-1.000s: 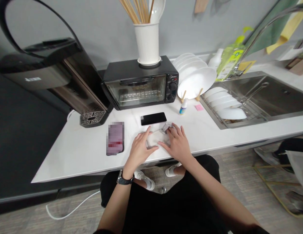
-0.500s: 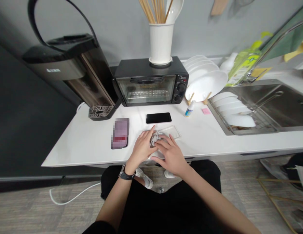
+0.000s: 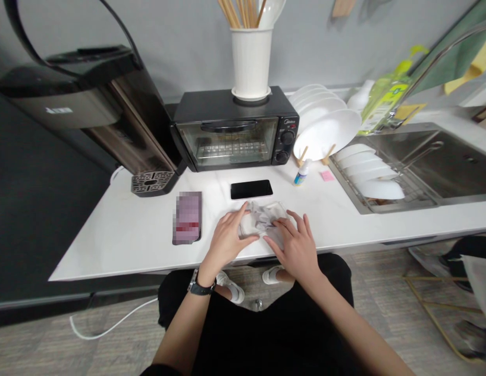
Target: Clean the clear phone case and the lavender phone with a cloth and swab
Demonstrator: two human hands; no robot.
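A clear, flat case (image 3: 248, 225), which looks like a phone case, lies near the counter's front edge. My left hand (image 3: 225, 237) grips its left end between thumb and fingers. On the case is a crumpled grey-white cloth (image 3: 262, 215). My right hand (image 3: 299, 248) presses this cloth against the case with bent fingertips, thumb toward the near edge. The fingers and cloth hide part of the case. Just behind lies a phone (image 3: 251, 189) with a dark screen. A small white-and-blue bottle (image 3: 301, 174) stands to its right.
A second phone (image 3: 189, 215), its screen blurred out, lies on the left. Behind stand a water dispenser (image 3: 149, 136) and a toaster oven (image 3: 230, 138) with a white utensil holder (image 3: 251, 62) on top. White plates (image 3: 324, 133), a pink note (image 3: 327, 176) and a sink (image 3: 442, 167) are rightward.
My right hand has slid right along the case with the cloth, which is spread out more. My left hand stays at the left end. The view has shifted slightly.
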